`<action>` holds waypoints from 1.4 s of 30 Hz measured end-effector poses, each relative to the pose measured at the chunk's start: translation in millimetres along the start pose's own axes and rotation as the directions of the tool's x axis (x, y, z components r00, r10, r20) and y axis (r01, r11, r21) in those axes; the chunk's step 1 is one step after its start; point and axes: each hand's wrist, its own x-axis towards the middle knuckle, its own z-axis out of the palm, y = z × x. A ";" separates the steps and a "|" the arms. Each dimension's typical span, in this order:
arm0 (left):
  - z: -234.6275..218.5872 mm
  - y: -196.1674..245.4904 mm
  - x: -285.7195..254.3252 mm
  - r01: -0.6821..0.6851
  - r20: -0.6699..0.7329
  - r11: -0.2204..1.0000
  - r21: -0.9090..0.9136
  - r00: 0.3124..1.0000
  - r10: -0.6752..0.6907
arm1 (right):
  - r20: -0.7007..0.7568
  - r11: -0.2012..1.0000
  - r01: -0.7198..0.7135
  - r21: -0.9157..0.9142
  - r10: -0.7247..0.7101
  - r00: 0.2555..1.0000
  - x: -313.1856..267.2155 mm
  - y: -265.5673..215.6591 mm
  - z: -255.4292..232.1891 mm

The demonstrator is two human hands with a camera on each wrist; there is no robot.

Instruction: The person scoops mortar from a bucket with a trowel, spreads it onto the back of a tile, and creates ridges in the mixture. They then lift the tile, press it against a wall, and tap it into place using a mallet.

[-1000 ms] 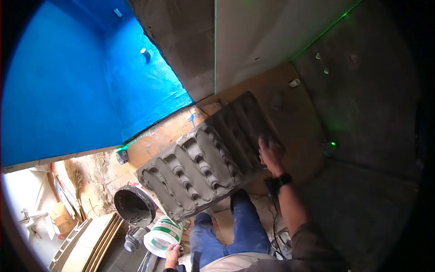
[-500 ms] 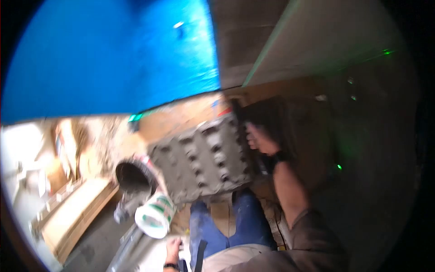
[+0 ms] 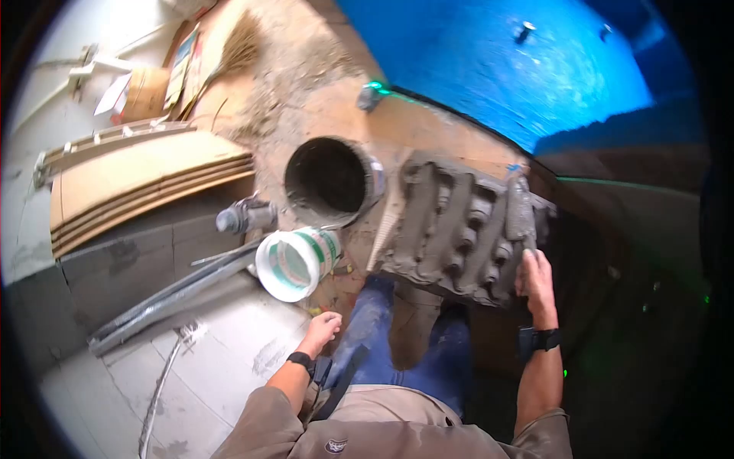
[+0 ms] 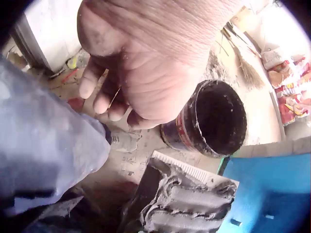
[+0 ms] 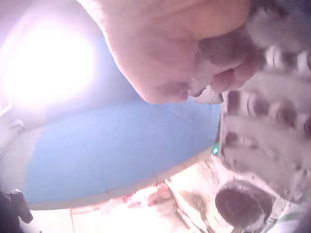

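My right hand [image 3: 537,283] grips a trowel [image 3: 521,214], its blade coated in grey mortar, over the right part of a large tile [image 3: 388,222]. Thick ridges of mortar [image 3: 440,222] cover most of this tile, with a bare ribbed edge showing on the left. In the right wrist view the curled fingers hide most of the trowel. My left hand [image 3: 323,329] hangs near my left thigh, fingers loosely curled and holding nothing. A dark bucket [image 3: 372,180] with mortar-smeared walls stands left of the tile. Closer to me is a white and green bucket [image 3: 325,246].
A grey power tool [image 3: 248,216] lies beside the buckets. Stacked boards [image 3: 153,180] and long metal profiles [image 3: 176,298] are at left, with a broom [image 3: 238,44] behind. The blue-coated surface [image 3: 489,69] borders the far side. A small device with green light [image 3: 370,96] sits at its edge.
The head view has swung left, bringing the buckets and boards toward the middle. My left hand has come away from the white bucket. The trowel has shifted over the mortar ridges.
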 end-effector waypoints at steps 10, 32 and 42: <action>-107.9 -30.6 16.4 -0.047 -0.043 0.944 -0.328 0.998 0.035 | 0.392 0.815 0.332 -0.474 -0.142 0.909 -9.3 32.6 328.1; -111.2 -182.3 -23.9 0.076 -0.096 0.908 -0.412 0.987 -0.127 | 0.267 0.840 0.242 -0.486 -0.121 0.956 52.8 158.2 400.3; -98.0 -211.2 -22.2 0.088 -0.060 0.812 -0.577 0.987 -0.150 | 0.376 0.413 0.438 -0.798 -0.227 0.898 -18.0 108.3 368.8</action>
